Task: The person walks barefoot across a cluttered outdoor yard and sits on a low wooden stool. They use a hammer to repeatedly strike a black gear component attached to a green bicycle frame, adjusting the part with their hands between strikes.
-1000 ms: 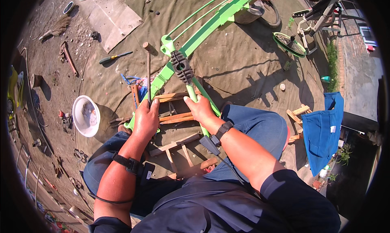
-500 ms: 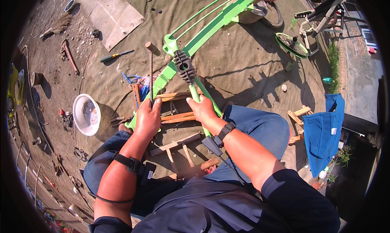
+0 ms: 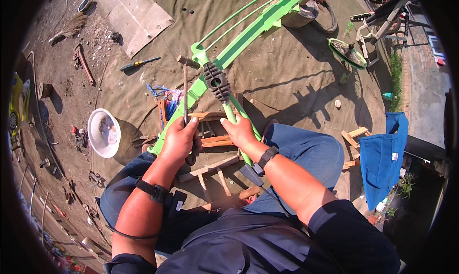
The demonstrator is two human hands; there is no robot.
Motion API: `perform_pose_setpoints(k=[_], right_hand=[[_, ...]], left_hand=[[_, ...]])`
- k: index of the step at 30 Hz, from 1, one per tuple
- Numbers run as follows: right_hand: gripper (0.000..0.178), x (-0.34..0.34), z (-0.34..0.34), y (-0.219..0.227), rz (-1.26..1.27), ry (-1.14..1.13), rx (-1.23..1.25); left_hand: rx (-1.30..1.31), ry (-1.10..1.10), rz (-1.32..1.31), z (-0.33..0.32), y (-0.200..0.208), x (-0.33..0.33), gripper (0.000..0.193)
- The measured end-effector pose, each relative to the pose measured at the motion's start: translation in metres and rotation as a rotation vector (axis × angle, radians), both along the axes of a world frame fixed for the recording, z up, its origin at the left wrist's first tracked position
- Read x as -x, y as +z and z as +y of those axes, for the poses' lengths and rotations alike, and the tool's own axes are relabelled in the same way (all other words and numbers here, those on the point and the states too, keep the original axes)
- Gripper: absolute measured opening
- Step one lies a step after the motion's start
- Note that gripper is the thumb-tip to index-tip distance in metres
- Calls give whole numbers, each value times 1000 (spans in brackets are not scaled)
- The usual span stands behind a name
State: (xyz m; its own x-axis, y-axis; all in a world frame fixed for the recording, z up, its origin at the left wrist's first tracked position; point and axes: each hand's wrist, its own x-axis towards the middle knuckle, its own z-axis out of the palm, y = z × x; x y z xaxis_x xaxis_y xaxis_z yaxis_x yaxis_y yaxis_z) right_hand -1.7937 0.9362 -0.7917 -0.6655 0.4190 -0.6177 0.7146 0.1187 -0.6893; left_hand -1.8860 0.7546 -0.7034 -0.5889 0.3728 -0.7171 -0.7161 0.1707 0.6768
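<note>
My left hand [image 3: 180, 138] is closed round the thin handle of a hammer [image 3: 185, 87]. The hammer's head is up, close to the left edge of a black ribbed rubber part [image 3: 217, 82]; whether they touch I cannot tell. That part sits on a green tube of a bright green metal frame [image 3: 251, 32]. Just below it, my right hand [image 3: 241, 132] is wrapped round the green tube, thumb along it. The frame slants from between my knees to the far right. Wooden pieces [image 3: 217, 141] lie beneath both hands.
A white basin [image 3: 104, 133] stands at the left, with a screwdriver [image 3: 139, 64] and a red pipe wrench [image 3: 83, 66] beyond it. Blue cloth [image 3: 382, 159] hangs over wood at the right. A green-rimmed wheel [image 3: 347, 53] is at the far right.
The hammer has swung right, bringing its head toward the black ribbed part. My left hand has shifted slightly right. My right hand keeps hold of the tube.
</note>
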Motion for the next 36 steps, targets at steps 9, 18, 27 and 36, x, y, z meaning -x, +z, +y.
perform_pose_setpoints(k=[9,18,27,36], right_hand=[[41,-2,0,-7,25,15,-13],[43,-1,0,-9,-18,-8,16],[42,0,-1,-5,-43,-6,8],[41,2,-1,2,-58,-42,122]], left_hand=[[-231,106,-281,-8,19,-17,24],[51,-85,-226,-26,-1,-29,25],[591,-428,501,-36,-34,-17,25],[537,-397,305,-32,-28,-11,20]])
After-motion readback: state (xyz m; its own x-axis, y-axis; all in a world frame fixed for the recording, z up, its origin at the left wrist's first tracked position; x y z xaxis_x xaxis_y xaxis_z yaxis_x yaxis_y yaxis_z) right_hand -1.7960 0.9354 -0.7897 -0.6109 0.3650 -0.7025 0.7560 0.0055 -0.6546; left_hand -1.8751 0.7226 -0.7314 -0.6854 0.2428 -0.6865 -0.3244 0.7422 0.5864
